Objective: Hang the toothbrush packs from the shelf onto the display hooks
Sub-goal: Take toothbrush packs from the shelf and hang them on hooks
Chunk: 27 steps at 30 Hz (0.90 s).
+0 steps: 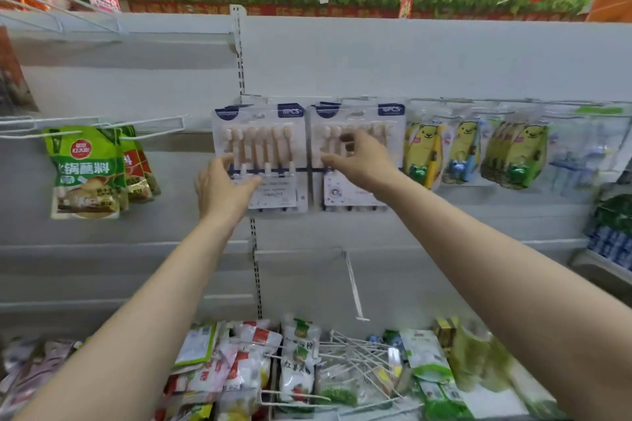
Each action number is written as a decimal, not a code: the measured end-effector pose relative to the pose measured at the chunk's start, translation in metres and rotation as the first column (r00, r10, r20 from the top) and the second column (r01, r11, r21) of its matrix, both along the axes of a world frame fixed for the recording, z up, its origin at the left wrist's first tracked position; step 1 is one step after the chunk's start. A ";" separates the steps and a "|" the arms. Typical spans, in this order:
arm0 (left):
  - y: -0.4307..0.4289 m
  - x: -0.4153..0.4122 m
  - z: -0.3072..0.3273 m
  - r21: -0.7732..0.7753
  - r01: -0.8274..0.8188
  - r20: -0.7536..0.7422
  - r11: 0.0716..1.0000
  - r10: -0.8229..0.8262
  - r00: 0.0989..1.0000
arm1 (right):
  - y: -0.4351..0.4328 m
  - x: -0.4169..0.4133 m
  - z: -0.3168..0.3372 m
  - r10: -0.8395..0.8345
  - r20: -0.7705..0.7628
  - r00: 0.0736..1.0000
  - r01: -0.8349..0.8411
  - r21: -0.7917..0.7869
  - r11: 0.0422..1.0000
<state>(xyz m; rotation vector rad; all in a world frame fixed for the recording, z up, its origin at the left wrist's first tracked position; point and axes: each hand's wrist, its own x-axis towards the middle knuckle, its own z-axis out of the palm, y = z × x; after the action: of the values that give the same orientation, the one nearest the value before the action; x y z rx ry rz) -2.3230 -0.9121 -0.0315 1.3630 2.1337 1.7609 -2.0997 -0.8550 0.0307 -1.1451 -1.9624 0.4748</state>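
Two stacks of clear-blister beige toothbrush packs, left stack (265,147) and right stack (345,195), hang upright on white wire hooks (254,97). Left hand (222,188) presses straight fingers on the left stack's lower corner. Right hand (362,161) touches the right stack's front; can't tell if it's gripping.

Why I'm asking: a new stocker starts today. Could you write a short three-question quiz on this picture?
1. True or false: the left hand and the right hand touch the same toothbrush pack.
2. What hangs just right of the right toothbrush pack: A soap bars, B bear-printed packs, C towels?
3. How many brushes show in the left toothbrush pack?
Key: 1 false, one pack each; 2 B; 3 six.
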 end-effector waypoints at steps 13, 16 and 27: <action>-0.039 0.341 0.037 -0.297 0.412 -0.496 0.862 -0.508 0.705 | -0.085 0.357 0.004 -0.257 0.633 0.731 0.079 0.294 0.952; -0.030 0.420 0.036 -0.312 0.487 -0.506 0.816 -0.576 0.641 | -0.103 0.435 0.001 -0.343 0.616 0.709 0.185 0.306 0.934; 0.028 0.648 0.038 -0.380 0.619 -0.561 0.687 -0.704 0.437 | -0.102 0.641 -0.010 -0.539 0.546 0.641 0.475 0.268 0.838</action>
<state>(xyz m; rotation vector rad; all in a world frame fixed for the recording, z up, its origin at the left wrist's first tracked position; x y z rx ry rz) -1.6753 -0.8840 0.0064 2.6190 1.4092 0.8413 -1.4591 -0.9572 0.0203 -1.8727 -1.9969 -0.3497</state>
